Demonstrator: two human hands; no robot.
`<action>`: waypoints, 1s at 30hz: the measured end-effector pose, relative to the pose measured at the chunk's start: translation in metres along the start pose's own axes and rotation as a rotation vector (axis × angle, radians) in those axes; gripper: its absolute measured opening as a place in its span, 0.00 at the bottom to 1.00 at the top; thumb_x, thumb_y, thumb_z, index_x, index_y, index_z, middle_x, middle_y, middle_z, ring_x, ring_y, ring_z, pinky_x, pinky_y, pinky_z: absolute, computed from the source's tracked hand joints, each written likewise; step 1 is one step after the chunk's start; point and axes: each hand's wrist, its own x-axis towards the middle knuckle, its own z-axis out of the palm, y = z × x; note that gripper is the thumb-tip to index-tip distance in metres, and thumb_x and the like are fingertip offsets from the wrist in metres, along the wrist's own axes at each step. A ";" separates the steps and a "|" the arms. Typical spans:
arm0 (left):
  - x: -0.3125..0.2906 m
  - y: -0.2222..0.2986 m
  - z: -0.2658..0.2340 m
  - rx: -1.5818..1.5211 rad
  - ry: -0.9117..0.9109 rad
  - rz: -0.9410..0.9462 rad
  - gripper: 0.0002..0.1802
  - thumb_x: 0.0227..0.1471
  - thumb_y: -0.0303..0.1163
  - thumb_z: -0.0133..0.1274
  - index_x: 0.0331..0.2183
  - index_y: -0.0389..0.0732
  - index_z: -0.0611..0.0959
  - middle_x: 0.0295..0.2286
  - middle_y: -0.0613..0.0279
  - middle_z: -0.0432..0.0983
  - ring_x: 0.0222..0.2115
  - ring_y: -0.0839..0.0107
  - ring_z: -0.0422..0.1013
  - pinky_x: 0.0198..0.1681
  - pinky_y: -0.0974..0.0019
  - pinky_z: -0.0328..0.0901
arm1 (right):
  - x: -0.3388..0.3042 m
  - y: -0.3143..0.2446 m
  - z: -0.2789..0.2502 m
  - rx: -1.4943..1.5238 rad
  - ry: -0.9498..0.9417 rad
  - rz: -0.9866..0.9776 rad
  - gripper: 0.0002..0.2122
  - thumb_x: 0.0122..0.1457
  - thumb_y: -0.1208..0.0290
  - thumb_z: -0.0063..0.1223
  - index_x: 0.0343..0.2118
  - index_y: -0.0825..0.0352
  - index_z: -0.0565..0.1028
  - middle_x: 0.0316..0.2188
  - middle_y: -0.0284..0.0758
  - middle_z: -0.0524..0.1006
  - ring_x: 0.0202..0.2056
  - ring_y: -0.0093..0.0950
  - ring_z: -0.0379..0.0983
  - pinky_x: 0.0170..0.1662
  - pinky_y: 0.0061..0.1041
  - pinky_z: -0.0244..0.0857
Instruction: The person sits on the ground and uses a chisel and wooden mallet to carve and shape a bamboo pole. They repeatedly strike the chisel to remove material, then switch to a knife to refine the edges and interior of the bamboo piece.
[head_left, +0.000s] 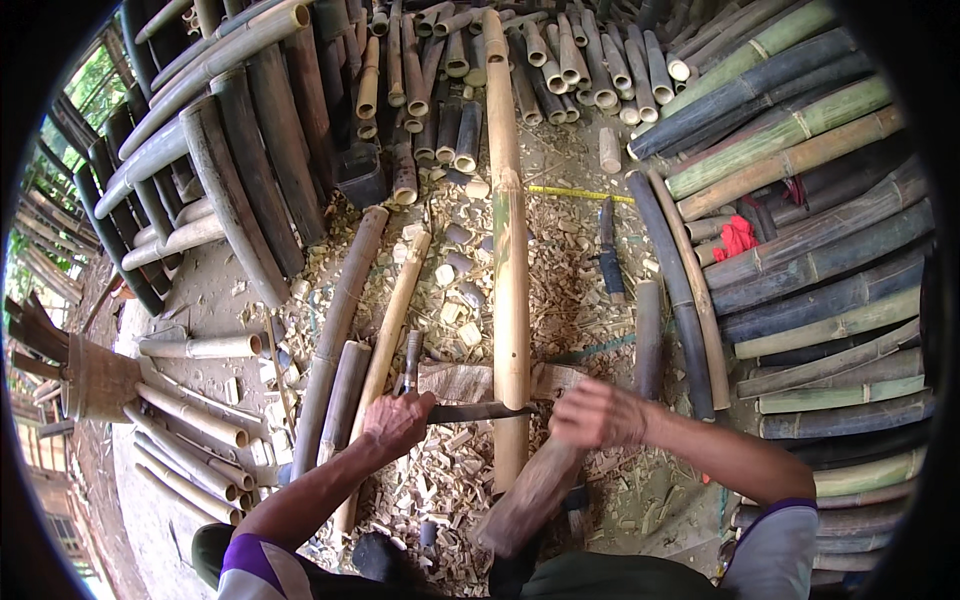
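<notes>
A long pale bamboo pole (510, 290) runs away from me down the middle, lying across a wooden block (457, 383). My left hand (397, 424) is closed around the handle of a knife (470, 412), whose dark blade lies crosswise on the pole's near part. To the right of the pole, my right hand (598, 414) grips a thick wooden club (532, 498), its broad end pointing down toward me and slightly blurred. Just beyond my left hand stands a chisel-like tool (412, 358); its lower end is hidden.
Wood chips (580, 300) cover the ground. Bamboo poles (810, 250) are stacked at right; cut lengths (600, 85) lie at the back. A bamboo rack (190, 150) rises at left. Beyond my right hand lie a dark-wrapped knife (609, 265) and yellow tape measure (580, 194).
</notes>
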 end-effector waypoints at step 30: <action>0.006 -0.007 0.003 0.015 0.091 0.030 0.08 0.50 0.25 0.49 0.35 0.45 0.75 0.25 0.48 0.79 0.24 0.50 0.78 0.24 0.49 0.70 | 0.008 0.014 -0.010 -0.219 -0.309 0.369 0.26 0.36 0.73 0.71 0.41 0.67 0.71 0.35 0.40 0.75 0.35 0.34 0.73 0.38 0.35 0.66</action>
